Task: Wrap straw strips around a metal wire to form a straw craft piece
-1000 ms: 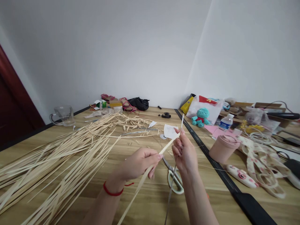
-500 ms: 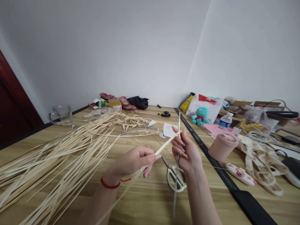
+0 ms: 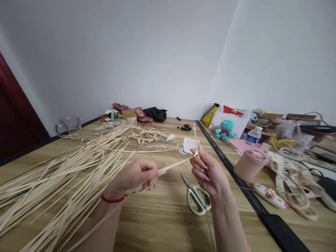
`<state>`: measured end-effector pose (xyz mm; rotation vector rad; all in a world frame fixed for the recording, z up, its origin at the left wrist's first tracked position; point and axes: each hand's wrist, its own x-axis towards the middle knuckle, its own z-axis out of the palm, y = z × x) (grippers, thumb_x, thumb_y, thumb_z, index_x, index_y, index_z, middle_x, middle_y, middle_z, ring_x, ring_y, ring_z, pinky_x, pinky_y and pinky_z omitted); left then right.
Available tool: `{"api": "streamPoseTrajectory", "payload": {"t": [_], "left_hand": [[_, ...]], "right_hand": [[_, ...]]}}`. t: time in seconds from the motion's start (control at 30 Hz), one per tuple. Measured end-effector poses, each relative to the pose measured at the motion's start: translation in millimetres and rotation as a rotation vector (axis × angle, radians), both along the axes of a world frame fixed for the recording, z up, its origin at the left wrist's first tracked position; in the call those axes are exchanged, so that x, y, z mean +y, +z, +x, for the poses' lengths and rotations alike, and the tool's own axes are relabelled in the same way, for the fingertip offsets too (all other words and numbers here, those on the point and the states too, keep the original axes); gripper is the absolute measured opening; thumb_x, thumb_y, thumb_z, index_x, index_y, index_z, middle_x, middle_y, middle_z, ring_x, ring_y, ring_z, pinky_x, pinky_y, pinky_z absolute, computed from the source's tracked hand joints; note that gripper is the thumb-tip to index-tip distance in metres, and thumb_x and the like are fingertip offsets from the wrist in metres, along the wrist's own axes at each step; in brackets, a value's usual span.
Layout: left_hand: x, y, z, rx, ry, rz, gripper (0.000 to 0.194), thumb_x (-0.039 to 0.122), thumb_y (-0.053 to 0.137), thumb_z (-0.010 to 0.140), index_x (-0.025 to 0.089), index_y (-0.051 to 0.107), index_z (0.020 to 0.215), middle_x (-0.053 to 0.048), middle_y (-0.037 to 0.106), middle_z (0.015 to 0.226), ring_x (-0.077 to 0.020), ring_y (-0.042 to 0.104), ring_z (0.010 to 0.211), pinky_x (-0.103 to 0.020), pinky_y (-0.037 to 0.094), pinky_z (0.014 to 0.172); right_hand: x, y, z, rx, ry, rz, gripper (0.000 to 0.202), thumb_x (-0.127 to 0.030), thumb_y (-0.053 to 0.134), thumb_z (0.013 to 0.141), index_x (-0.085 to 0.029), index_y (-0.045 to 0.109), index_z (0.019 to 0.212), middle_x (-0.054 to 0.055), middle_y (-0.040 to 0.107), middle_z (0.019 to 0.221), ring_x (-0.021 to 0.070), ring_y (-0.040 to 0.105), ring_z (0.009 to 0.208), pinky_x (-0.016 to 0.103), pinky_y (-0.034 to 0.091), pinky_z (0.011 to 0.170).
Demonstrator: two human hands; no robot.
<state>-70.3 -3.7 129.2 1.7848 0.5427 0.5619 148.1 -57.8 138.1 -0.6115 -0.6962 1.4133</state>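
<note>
My left hand (image 3: pixel 139 176) pinches a pale flat straw-like strip (image 3: pixel 177 163) that runs to my right hand, its loose tail trailing down past my left forearm. Closed round a thin grey metal wire (image 3: pixel 195 134), my right hand (image 3: pixel 207 168) also holds the strip's far end against it, where the strip seems wrapped round the wire. The wire's tip points up, and its lower part hangs below the palm. Beneath the hands, scissors (image 3: pixel 196 199) with white handles lie on the table. A large pile of pale strips (image 3: pixel 78 175) spreads to the left of my left hand.
A glass mug (image 3: pixel 70 126) stands at the far left. To the right are a pink roll (image 3: pixel 250 163), a small water bottle (image 3: pixel 253 135), a turquoise crocheted doll (image 3: pixel 225 129) and a white-and-pink case (image 3: pixel 270 196). A black strip (image 3: pixel 228 162) crosses the wooden table (image 3: pixel 157 224).
My left hand has moved left and slightly away from the right, leaving a longer stretch of strip between them. The wire has tilted, its lower end swinging right.
</note>
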Motion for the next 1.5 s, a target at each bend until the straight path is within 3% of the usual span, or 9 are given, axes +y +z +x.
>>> {"api": "streamPoseTrajectory", "payload": {"t": [0.17,0.3,0.43,0.6,0.87,1.03,1.2,1.37,1.5], "left_hand": [[-2,-3.5,17,-0.236,-0.028,-0.129,0.06,0.065,0.041,0.078,0.009,0.063,0.072,-0.005,0.059,0.058,-0.0136,0.056,0.053,-0.026,0.046,0.054],[-13,-3.4,43,-0.18,0.037,-0.076,0.043,0.052,0.047,0.083,0.011,0.062,0.079,-0.003,0.059,0.065,-0.0125,0.056,0.059,-0.025,0.045,0.059],[-18,-4.0,56,-0.201,0.125,-0.009,0.033,0.042,0.05,0.085,0.014,0.056,0.069,0.002,0.052,0.054,-0.0087,0.049,0.049,-0.021,0.04,0.051],[-14,-7.4,55,-0.293,0.163,-0.005,0.036,0.037,0.049,0.086,0.015,0.049,0.058,0.004,0.045,0.048,-0.007,0.043,0.043,-0.02,0.036,0.046],[-19,-9.3,52,-0.348,0.068,-0.017,0.035,0.037,0.045,0.088,0.014,0.051,0.063,0.003,0.046,0.052,-0.0069,0.044,0.046,-0.019,0.035,0.046],[-23,-11.4,55,-0.321,0.129,0.079,0.034,0.036,0.046,0.088,0.015,0.05,0.062,0.004,0.044,0.05,-0.0057,0.04,0.043,-0.018,0.033,0.044],[-25,-6.3,52,-0.295,0.137,0.158,0.034,0.033,0.045,0.089,0.014,0.051,0.061,0.003,0.046,0.051,-0.0059,0.042,0.043,-0.018,0.034,0.044],[-36,3.8,48,-0.179,0.193,0.452,0.031,0.025,0.047,0.087,0.014,0.056,0.06,0.001,0.053,0.052,-0.0079,0.049,0.054,-0.02,0.039,0.058],[-34,-0.6,51,-0.142,0.193,0.299,0.035,0.032,0.045,0.088,0.014,0.055,0.059,0.002,0.052,0.049,-0.0075,0.047,0.046,-0.019,0.037,0.048]], "right_hand": [[3,-5.2,-14,-0.11,-0.072,0.02,0.029,-0.036,0.069,0.072,-0.011,0.063,0.085,-0.01,0.034,0.044,0.0017,0.016,0.036,0.01,0.016,0.027],[6,-10.1,-31,-0.173,-0.033,0.009,0.031,-0.041,0.069,0.072,-0.014,0.061,0.086,-0.01,0.038,0.042,0.0016,0.02,0.033,0.01,0.015,0.027],[6,-11.3,-37,-0.154,0.007,-0.008,0.027,-0.039,0.069,0.072,-0.015,0.057,0.078,-0.011,0.034,0.042,0.001,0.018,0.033,0.009,0.014,0.028],[5,-11.9,-32,-0.02,0.18,-0.02,0.026,-0.04,0.066,0.077,-0.017,0.054,0.074,-0.011,0.031,0.044,0.0015,0.013,0.035,0.009,0.013,0.027],[3,-10.7,-34,-0.024,0.14,0.026,0.018,-0.033,0.065,0.078,-0.017,0.055,0.078,-0.012,0.029,0.044,0.0014,0.012,0.034,0.007,0.014,0.026],[-3,-5.6,-31,0.011,0.128,0.043,0.016,-0.03,0.063,0.08,-0.015,0.057,0.078,-0.011,0.029,0.043,0.0014,0.013,0.034,0.007,0.017,0.027],[-4,-4.9,-29,0.097,0.227,0.019,0.016,-0.028,0.062,0.082,-0.013,0.058,0.08,-0.011,0.031,0.044,0.0012,0.011,0.034,0.006,0.017,0.026],[-2,-6.9,-29,0.118,0.195,0.008,0.017,-0.028,0.064,0.079,-0.013,0.059,0.079,-0.011,0.032,0.045,0.0008,0.013,0.033,0.006,0.017,0.025],[-1,-6.2,-28,0.108,0.172,-0.016,0.018,-0.032,0.065,0.078,-0.014,0.06,0.081,-0.011,0.031,0.045,0.0018,0.014,0.034,0.007,0.017,0.024]]}}
